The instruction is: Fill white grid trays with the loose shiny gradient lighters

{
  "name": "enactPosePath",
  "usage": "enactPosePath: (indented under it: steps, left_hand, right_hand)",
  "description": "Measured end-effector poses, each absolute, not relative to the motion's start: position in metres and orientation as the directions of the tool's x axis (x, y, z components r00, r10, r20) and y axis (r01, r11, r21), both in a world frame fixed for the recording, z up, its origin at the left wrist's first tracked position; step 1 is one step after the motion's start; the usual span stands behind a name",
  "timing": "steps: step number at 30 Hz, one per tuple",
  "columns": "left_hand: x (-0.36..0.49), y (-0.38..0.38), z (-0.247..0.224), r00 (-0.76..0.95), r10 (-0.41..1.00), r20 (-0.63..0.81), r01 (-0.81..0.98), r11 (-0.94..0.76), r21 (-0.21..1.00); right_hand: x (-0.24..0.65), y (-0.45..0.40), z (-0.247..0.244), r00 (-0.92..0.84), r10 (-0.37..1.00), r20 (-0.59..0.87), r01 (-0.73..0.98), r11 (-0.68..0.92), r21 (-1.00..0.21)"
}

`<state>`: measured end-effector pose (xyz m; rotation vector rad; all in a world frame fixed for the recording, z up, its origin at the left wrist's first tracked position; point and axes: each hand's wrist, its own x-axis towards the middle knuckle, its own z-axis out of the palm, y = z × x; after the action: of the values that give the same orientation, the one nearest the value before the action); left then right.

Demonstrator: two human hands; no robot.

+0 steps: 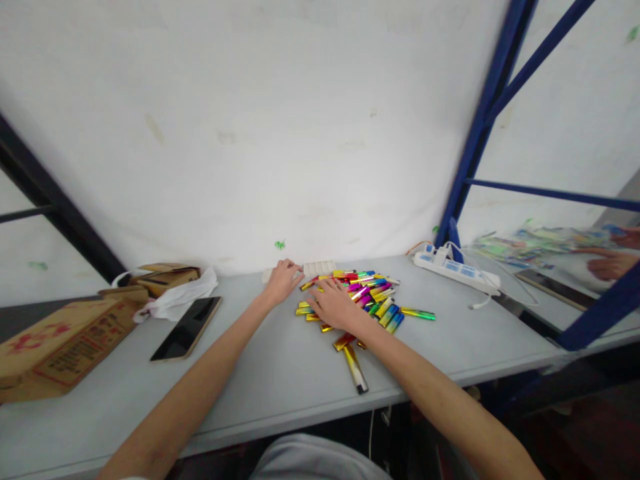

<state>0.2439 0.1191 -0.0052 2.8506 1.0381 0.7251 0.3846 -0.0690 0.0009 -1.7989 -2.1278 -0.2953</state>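
A pile of shiny, multicoloured lighter-like sticks lies on the grey table. My right hand rests over the pile's left part, fingers spread and pointing to the back left; what lies under the palm is hidden. Just left of the pile, my left hand is near a white tray with small cells by the wall, its fingers apart and nothing visible in them. A single gold and white stick sits apart, nearer the table's front edge.
On the left are a black phone, a white plastic bag and cardboard boxes. A white power strip with cables lies at the right, beside a blue metal frame. Beyond it, another person's hands show.
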Motion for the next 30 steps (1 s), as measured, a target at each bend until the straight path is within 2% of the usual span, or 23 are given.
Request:
enactPosePath:
  steps: [3,9,11,16,21,25,30]
  left_hand:
    - [0.256,0.125,-0.004,0.732,0.574,0.367,0.539,-0.818,0.203]
    - [0.273,0.128,0.0,0.742,0.572,0.349,0.508,-0.82,0.264]
    - [0.274,0.127,0.007,0.748,0.564,0.35,0.483,-0.824,0.295]
    - [0.24,0.126,0.037,0.739,0.566,0.365,0.446,-0.818,0.364]
    - [0.158,0.102,0.065,0.674,0.636,0.376,0.391,-0.739,0.548]
    - [0.096,0.065,0.06,0.681,0.689,0.248,0.473,-0.672,0.57]
    - [0.06,0.031,0.025,0.751,0.659,0.043,0.533,-0.643,0.549]
  right_hand:
    - [0.403,-0.064,0.011,-0.007,0.9,0.436,0.995,0.051,-0.089]
    - [0.465,-0.055,0.011,0.22,0.872,0.438,0.974,-0.168,-0.154]
    - [0.482,-0.052,0.006,0.215,0.889,0.405,0.971,-0.149,-0.189]
    - [0.497,-0.044,-0.004,0.03,0.946,0.322,0.96,0.063,-0.274]
    - [0.495,-0.041,-0.005,0.056,0.935,0.351,0.965,0.038,-0.258]
    - [0.494,-0.045,0.002,0.119,0.894,0.433,0.958,0.011,-0.287]
    - [0.488,-0.05,0.009,0.223,0.795,0.564,0.845,0.13,-0.518]
